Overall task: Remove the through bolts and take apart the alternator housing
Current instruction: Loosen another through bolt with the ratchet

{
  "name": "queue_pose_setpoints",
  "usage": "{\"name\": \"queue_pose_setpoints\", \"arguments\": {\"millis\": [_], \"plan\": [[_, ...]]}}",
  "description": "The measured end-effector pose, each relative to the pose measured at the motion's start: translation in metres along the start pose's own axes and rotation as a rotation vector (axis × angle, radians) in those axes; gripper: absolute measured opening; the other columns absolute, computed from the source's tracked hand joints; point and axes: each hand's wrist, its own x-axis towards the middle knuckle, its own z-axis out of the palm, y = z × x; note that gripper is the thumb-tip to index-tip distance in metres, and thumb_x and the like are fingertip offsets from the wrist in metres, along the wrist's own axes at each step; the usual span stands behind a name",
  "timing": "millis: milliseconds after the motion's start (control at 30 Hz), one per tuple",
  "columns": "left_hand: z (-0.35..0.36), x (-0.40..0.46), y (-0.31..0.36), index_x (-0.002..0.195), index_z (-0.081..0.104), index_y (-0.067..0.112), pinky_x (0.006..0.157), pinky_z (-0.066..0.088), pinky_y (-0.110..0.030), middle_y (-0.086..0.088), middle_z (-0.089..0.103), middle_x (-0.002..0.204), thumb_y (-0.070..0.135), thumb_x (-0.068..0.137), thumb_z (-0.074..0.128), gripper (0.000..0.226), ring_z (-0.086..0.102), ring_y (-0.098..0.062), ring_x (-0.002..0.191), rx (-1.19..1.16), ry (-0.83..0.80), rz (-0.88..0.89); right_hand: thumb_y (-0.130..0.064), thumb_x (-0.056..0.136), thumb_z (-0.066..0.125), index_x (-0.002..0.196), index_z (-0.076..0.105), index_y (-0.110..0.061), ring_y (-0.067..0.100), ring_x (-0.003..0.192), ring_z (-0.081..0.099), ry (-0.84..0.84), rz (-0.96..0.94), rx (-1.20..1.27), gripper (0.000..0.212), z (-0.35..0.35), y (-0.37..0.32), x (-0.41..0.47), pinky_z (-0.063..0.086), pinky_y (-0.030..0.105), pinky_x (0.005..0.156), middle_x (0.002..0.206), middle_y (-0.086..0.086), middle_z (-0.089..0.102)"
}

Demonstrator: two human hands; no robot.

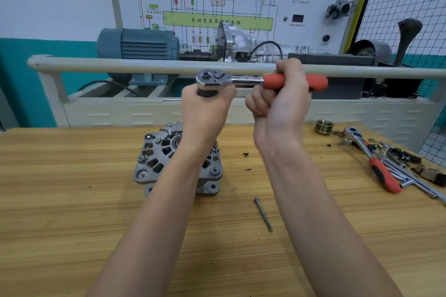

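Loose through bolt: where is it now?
Head view: the bolt lies flat on the bench, right of and nearer than the alternator, between the two forearms.

Both hands (207, 106) (280, 101) raised, fingers curled.

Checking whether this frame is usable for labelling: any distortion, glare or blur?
Head view: wide-angle bending bows the grey rail and stretches the forearms; light is even and soft, with faint shadows under the alternator; a small highlight on the ratchet wrench head; loose through bolt sharp, wall diagram text soft.
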Motion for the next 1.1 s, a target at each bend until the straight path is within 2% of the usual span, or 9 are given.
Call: {"name": "queue_pose_setpoints", "arguments": {"millis": [133,333,400,533,700,800,900,1033,1100], "plan": [[0.003,-0.001,-0.003,0.048,0.035,0.016,0.047,0.019,-0.027,0.002,0.028,0.046,-0.003,0.077,0.058,0.042,0.021,-0.012,0.047,-0.037,0.128,0.001,-0.005,0.092,0.045,0.061,0.029,-0.017,0.009,0.035,0.019,-0.005,-0.103,-0.007,0.037,0.004,0.007,-0.008,0.02,0.02,0.039,0.039,-0.009,0.025],[-0.032,0.005,0.003,0.051,0.055,0.021,0.049,0.037,-0.028,0.001,0.047,0.049,0.018,0.072,0.07,0.026,0.041,-0.022,0.048,0.181,-0.616,0.088,-0.013,0.094,0.038,0.043,0.027,-0.021,0.008,0.03,0.011,-0.304,0.255,-0.078,0.053,-0.011,-0.016,0.017,0.013,0.019,0.035,0.033,-0.007,0.016],[-0.03,0.002,0.003,0.05,0.053,0.017,0.049,0.036,-0.029,-0.002,0.045,0.047,0.02,0.071,0.072,0.029,0.04,-0.024,0.046,0.196,-0.684,0.07,-0.014,0.095,0.036,0.042,0.027,-0.02,0.007,0.03,0.011,-0.376,0.301,-0.081,0.054,-0.015,-0.02,0.021,0.013,0.019,0.034,0.034,-0.007,0.016],[-0.018,0.001,0.002,0.044,0.043,0.024,0.043,0.028,-0.019,0.005,0.033,0.042,0.014,0.076,0.065,0.04,0.028,-0.012,0.038,0.085,-0.481,0.049,-0.013,0.093,0.039,0.046,0.026,-0.02,0.008,0.031,0.011,-0.26,0.249,-0.021,0.049,-0.012,-0.017,0.018,0.013,0.019,0.034,0.034,-0.007,0.015],[0.005,-0.002,-0.005,0.049,0.037,0.018,0.044,0.023,-0.025,0.008,0.03,0.044,-0.004,0.08,0.057,0.043,0.024,-0.009,0.044,-0.006,0.058,0.069,-0.009,0.09,0.045,0.055,0.028,-0.018,0.01,0.034,0.014,0.04,0.004,0.041,0.04,0.001,0.001,0.0,0.018,0.02,0.037,0.037,-0.006,0.019],[0.008,-0.004,-0.006,0.048,0.034,0.016,0.045,0.021,-0.026,0.008,0.028,0.043,-0.006,0.077,0.055,0.042,0.022,-0.011,0.046,-0.003,0.149,0.093,-0.008,0.09,0.046,0.06,0.029,-0.017,0.01,0.034,0.018,0.039,-0.051,0.022,0.036,0.004,0.003,-0.005,0.02,0.019,0.039,0.039,-0.008,0.024],[-0.007,0.001,-0.003,0.048,0.039,0.005,0.047,0.022,-0.032,-0.005,0.032,0.046,0.0,0.075,0.059,0.034,0.024,-0.019,0.046,0.052,-0.064,0.107,-0.01,0.092,0.044,0.053,0.027,-0.019,0.01,0.033,0.013,-0.121,0.076,-0.076,0.043,-0.001,-0.008,0.005,0.016,0.019,0.037,0.036,-0.006,0.019],[-0.028,0.003,0.002,0.048,0.051,0.025,0.051,0.042,-0.032,0.003,0.043,0.044,0.013,0.076,0.064,0.033,0.037,-0.02,0.042,0.158,-0.577,0.096,-0.012,0.095,0.037,0.053,0.018,-0.02,0.008,0.031,0.01,-0.343,0.283,-0.106,0.047,-0.015,-0.023,0.02,0.01,0.018,0.037,0.035,-0.007,0.013],[-0.027,0.0,0.005,0.047,0.049,0.025,0.047,0.038,-0.027,0.003,0.042,0.044,0.015,0.075,0.066,0.035,0.037,-0.019,0.041,0.225,-0.664,0.086,-0.012,0.095,0.035,0.066,0.01,-0.023,0.007,0.03,0.01,-0.405,0.334,-0.089,0.04,-0.019,-0.027,0.023,0.01,0.017,0.035,0.04,-0.005,0.007]]}}
